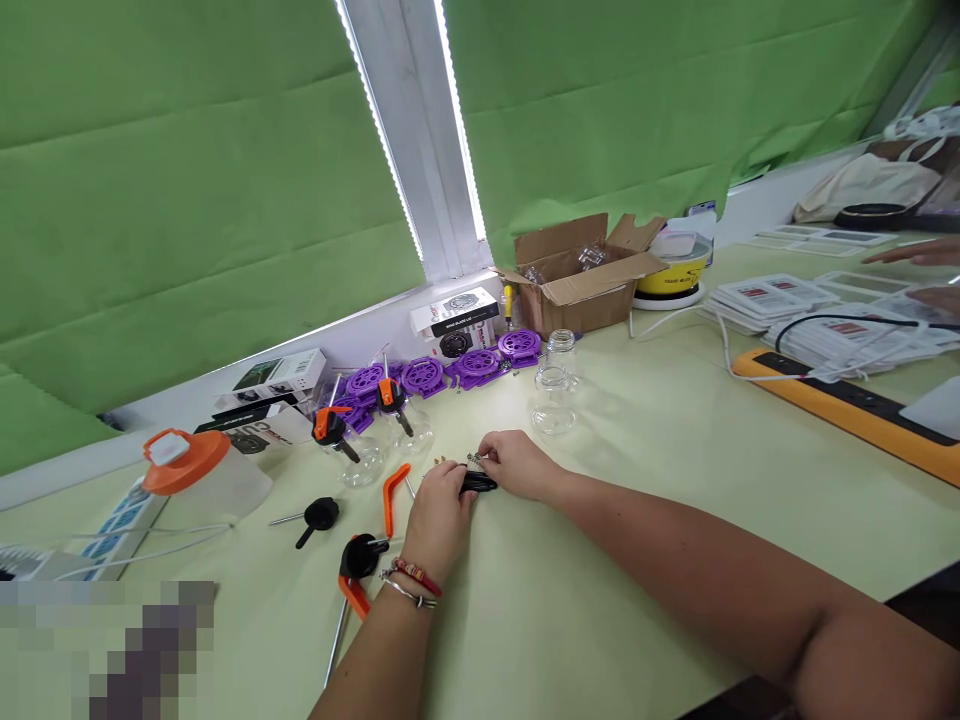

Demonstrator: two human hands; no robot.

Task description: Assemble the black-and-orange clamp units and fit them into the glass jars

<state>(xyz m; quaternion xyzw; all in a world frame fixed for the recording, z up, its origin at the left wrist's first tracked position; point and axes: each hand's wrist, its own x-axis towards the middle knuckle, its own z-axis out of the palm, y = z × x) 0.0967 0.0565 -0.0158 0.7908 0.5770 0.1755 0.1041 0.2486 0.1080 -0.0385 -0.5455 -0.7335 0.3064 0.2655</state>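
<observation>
My left hand [444,508], with a red bracelet and a metal bangle at the wrist, is closed around a black plastic part [478,482] low over the table. From the right, my right hand [521,465] meets it with fingertips pinched at the part's upper edge. Small metallic pieces [474,460] show by those fingertips; whether they are pinched or lie behind, I cannot tell. Left of my hands are an orange crank handle [391,498], a black and orange crank assembly [360,560] and a black knob with a metal rod [321,514].
Two glass jars with black and orange tops [390,396] stand behind, near purple plastic parts [422,376]. Transparent glass jars [553,405] and a cardboard box [589,295] stand farther back. An orange power strip [840,405] lies right, near another person's hand [919,252].
</observation>
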